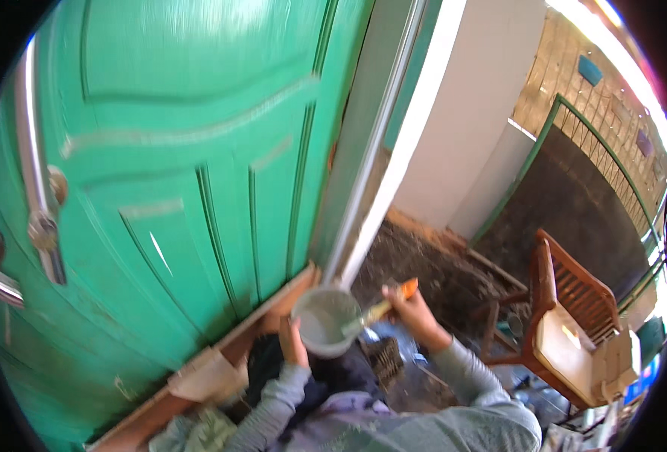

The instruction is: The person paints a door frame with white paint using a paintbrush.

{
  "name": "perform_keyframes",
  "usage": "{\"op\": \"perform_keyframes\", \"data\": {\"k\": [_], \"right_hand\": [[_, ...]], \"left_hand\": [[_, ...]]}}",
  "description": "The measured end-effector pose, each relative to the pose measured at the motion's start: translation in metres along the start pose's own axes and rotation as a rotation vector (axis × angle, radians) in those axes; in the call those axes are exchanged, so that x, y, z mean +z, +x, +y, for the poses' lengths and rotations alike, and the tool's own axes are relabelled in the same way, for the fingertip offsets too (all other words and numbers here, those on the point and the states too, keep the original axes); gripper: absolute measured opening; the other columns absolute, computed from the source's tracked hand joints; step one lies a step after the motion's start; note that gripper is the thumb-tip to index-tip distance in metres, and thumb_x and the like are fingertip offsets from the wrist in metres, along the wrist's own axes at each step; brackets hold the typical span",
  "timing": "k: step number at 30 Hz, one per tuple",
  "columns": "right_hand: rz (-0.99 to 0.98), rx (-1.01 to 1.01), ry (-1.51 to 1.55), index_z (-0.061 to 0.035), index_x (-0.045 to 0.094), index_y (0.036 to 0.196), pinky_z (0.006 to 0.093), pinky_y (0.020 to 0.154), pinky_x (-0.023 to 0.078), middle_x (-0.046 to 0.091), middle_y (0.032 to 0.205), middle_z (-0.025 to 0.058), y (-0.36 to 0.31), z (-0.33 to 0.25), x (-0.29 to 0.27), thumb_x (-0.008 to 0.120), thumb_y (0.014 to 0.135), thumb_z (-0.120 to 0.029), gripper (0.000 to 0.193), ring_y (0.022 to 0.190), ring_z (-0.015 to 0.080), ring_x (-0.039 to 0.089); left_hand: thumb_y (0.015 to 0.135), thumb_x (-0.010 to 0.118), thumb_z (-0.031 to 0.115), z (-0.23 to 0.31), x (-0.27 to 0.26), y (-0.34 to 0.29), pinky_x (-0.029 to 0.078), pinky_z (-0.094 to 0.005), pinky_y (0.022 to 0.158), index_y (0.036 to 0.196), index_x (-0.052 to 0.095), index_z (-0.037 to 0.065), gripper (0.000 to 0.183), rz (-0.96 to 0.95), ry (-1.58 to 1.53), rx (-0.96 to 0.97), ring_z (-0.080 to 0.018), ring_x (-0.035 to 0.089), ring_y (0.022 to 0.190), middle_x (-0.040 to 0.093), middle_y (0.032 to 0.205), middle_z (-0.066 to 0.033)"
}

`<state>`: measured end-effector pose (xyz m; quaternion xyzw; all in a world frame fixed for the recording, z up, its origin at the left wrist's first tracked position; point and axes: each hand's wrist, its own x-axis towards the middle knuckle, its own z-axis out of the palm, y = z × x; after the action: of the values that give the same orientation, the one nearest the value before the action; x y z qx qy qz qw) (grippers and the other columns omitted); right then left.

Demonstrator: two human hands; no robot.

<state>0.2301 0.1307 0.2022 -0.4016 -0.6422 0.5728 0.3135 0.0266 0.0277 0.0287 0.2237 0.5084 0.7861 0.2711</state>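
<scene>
On my feed, the bare left hand (294, 343) grips the left rim of a round, pale grey plastic tub (330, 349), while the bare right hand (416, 316) is closed around a flat paintbrush (377, 310) with an orange-ended handle. I see the tub before the torso, near the green panelled door (190, 124), and the bristles at its right rim; I can't tell whether they touch.

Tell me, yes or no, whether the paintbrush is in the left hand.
No, the paintbrush is in the right hand, while the left hand holds the grey tub by its side.
</scene>
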Motion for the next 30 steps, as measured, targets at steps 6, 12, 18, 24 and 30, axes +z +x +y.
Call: {"op": "perform_keyframes", "data": {"k": [6,12,18,24,30], "right_hand": [[0.027,-0.022,0.205,-0.0001,0.063,0.091,0.0220,0.059,0.051,0.069,0.077,0.0068,-0.012,-0.001,0.016,0.072,0.088,-0.022,0.024,0.067,0.0109,0.065],[-0.082,-0.337,-0.374,-0.0009,0.072,0.095,0.0258,0.070,0.053,0.071,0.080,0.0064,-0.024,-0.024,0.007,0.074,0.078,-0.011,0.020,0.074,0.0078,0.064],[-0.352,-0.643,-0.724,-0.0071,0.074,0.094,0.0309,0.070,0.055,0.072,0.084,0.0122,-0.002,-0.027,0.018,0.076,0.078,-0.020,0.021,0.075,0.0236,0.071],[-0.252,-0.988,-0.782,-0.0023,0.057,0.057,0.0490,0.046,0.042,0.053,0.057,0.0223,0.012,-0.030,0.037,0.053,0.085,-0.030,0.040,0.049,0.0420,0.053],[-0.299,-0.703,-0.770,-0.0054,0.071,0.091,0.0356,0.066,0.055,0.070,0.079,0.0134,-0.001,-0.066,0.011,0.074,0.081,-0.030,0.026,0.073,0.0308,0.069]], "left_hand": [[0.096,0.046,0.025,-0.038,-0.007,0.017,0.043,-0.0411,0.087,0.103,0.061,-0.005,0.034,0.059,-0.249,-0.169,-0.0303,0.057,0.093,0.062,0.099,-0.0201],[0.092,0.048,0.042,-0.108,-0.033,0.043,0.048,-0.0359,0.095,0.125,0.056,0.004,0.051,-0.177,-0.008,-0.152,-0.0213,0.060,0.110,0.062,0.120,-0.0084],[0.093,0.047,0.040,-0.039,-0.016,0.156,0.048,-0.0363,0.092,0.120,0.057,0.003,0.048,-0.152,-0.057,0.110,-0.0214,0.060,0.107,0.063,0.116,-0.0092],[0.094,0.046,0.038,-0.013,0.006,0.179,0.048,-0.0367,0.089,0.114,0.059,0.001,0.044,-0.147,-0.109,0.193,-0.0216,0.060,0.104,0.064,0.111,-0.0102],[0.095,0.045,0.035,-0.016,0.011,0.158,0.048,-0.0372,0.086,0.108,0.060,-0.001,0.042,-0.123,-0.156,0.171,-0.0218,0.060,0.100,0.064,0.107,-0.0112]]}}
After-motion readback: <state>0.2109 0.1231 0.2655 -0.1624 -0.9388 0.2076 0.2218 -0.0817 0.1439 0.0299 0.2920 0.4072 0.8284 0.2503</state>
